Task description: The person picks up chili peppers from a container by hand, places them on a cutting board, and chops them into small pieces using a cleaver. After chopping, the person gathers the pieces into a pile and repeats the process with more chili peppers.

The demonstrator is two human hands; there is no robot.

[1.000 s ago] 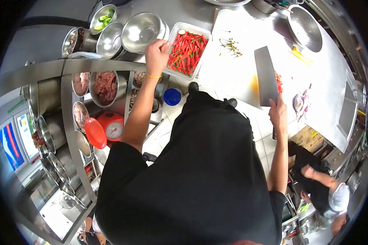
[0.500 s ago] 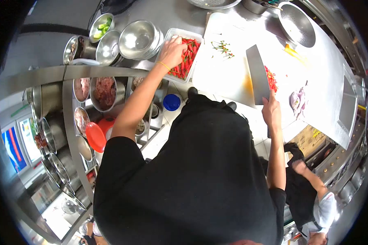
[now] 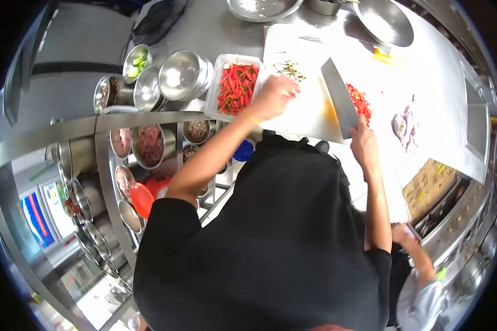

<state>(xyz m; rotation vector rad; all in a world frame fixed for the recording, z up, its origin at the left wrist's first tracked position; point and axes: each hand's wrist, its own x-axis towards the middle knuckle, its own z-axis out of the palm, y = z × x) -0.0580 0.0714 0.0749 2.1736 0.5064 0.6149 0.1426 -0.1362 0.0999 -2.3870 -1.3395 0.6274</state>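
Over the near left part of the white cutting board [image 3: 309,118] is my left hand [image 3: 277,97], its fingers curled together; what they hold, if anything, is too small to tell. Beside it on the left, red chilies [image 3: 238,88] fill a clear plastic container [image 3: 212,102]. Green chili stems [image 3: 288,70] lie on the board just above this hand. My right hand [image 3: 363,144] grips a wide cleaver [image 3: 339,96], its blade angled across the board. Chopped red chilies [image 3: 359,103] are heaped along the blade's right side.
Steel bowls [image 3: 183,75] stand left of the container, one with green pieces [image 3: 138,64]. A perforated steel bowl [image 3: 265,8] is at the top. Purplish-white food [image 3: 405,128] lies at the right. A co-worker's arm [image 3: 419,256] shows lower right. Pans of meat [image 3: 150,144] sit below left.
My left hand has left the chili container and moved right over the board. The cleaver stays in my right hand beside the chopped chilies. The whole view has shifted slightly.
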